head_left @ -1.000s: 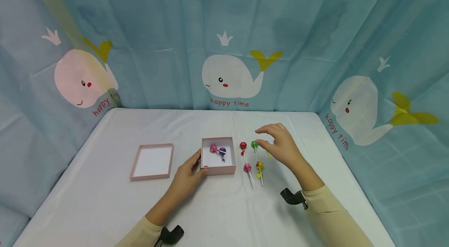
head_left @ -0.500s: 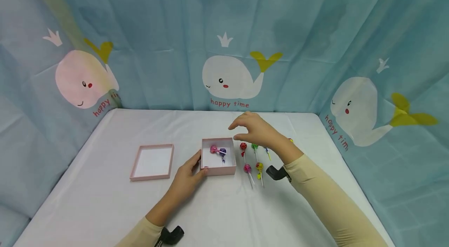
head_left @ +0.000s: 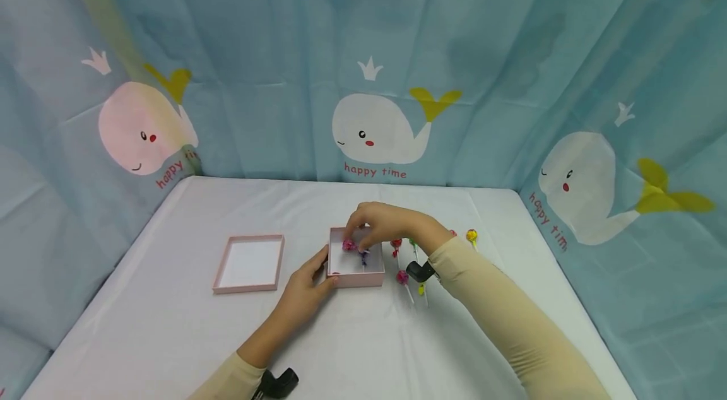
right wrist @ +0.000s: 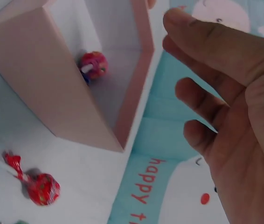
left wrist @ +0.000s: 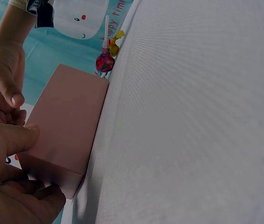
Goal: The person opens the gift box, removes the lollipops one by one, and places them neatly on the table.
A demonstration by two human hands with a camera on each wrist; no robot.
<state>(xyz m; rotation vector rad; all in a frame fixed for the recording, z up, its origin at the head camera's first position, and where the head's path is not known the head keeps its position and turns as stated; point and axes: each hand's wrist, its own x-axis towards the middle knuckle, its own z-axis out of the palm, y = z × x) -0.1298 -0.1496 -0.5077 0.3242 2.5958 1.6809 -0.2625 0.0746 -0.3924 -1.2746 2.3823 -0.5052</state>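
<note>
An open pink box (head_left: 363, 280) sits mid-table with a pink lollipop (head_left: 348, 245) and a dark purple lollipop (head_left: 363, 257) inside. My left hand (head_left: 303, 289) grips the box by its left side; in the left wrist view the thumb (left wrist: 24, 136) lies on one wall and the fingers curl round the corner. Over the box opening is my right hand (head_left: 386, 221), thumb and fingers bent and apart, overlapping the lollipops in the head view. Nothing shows between the thumb and fingers of this right hand (right wrist: 244, 88) in the right wrist view.
Right of the box lie several lollipops, among them a red one (right wrist: 44, 189), a pink one (head_left: 402, 277) and a yellow one (head_left: 472, 235); my right forearm partly covers them. A pink-rimmed lid (head_left: 279, 263) lies to the left. Blue whale-print curtains (head_left: 272, 129) surround the table.
My right hand has moved left from above the loose lollipops and come down over the box. The left hand stays on the box. A yellow lollipop at the far right is now uncovered.
</note>
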